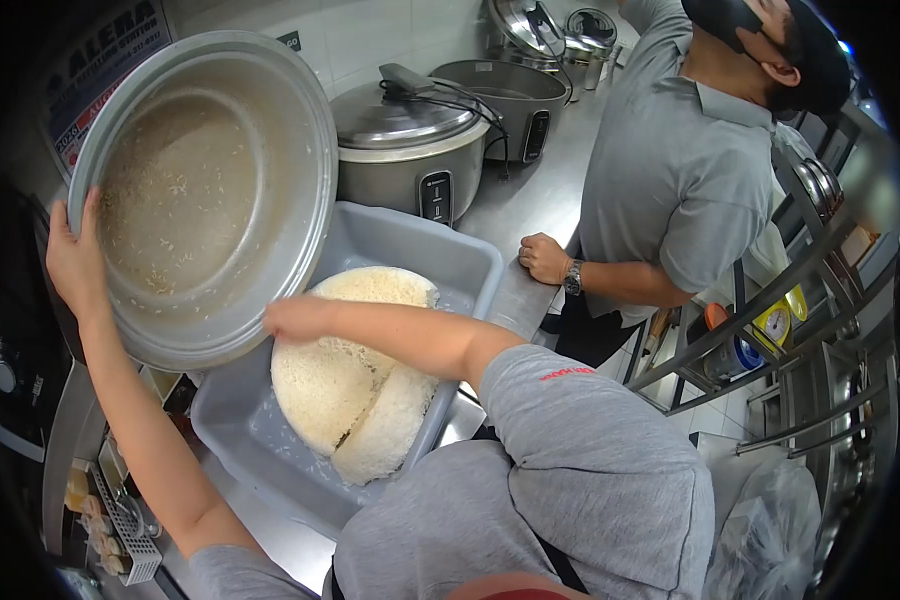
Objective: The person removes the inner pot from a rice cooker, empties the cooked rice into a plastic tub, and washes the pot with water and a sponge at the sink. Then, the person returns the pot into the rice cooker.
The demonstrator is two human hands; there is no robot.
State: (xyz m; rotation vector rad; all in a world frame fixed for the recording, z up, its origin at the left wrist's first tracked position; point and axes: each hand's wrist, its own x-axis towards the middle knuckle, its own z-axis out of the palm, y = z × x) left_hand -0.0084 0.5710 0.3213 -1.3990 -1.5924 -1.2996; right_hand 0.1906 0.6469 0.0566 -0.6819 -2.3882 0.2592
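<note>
A large metal rice cooker pot (185, 190) is tilted on its side, its inside facing me with rice grains stuck to the bottom and wall. My left hand (78, 255) grips its left rim, thumb on the inner side. My right hand (302, 319) is curled and slightly blurred at the lower right rim; whatever it may hold is hidden. Below that hand a molded mass of cooked white rice (320, 395) lies in a grey plastic tub (240, 440). A crack runs through the rice, splitting off a chunk on the right.
A lidded rice cooker (400, 150) and an uncovered one (545, 95) stand behind the tub on the steel counter (500, 215). At the right a co-worker (670, 170) rests a hand on the counter edge. A metal rack (770, 330) holds a yellow scale (775, 320).
</note>
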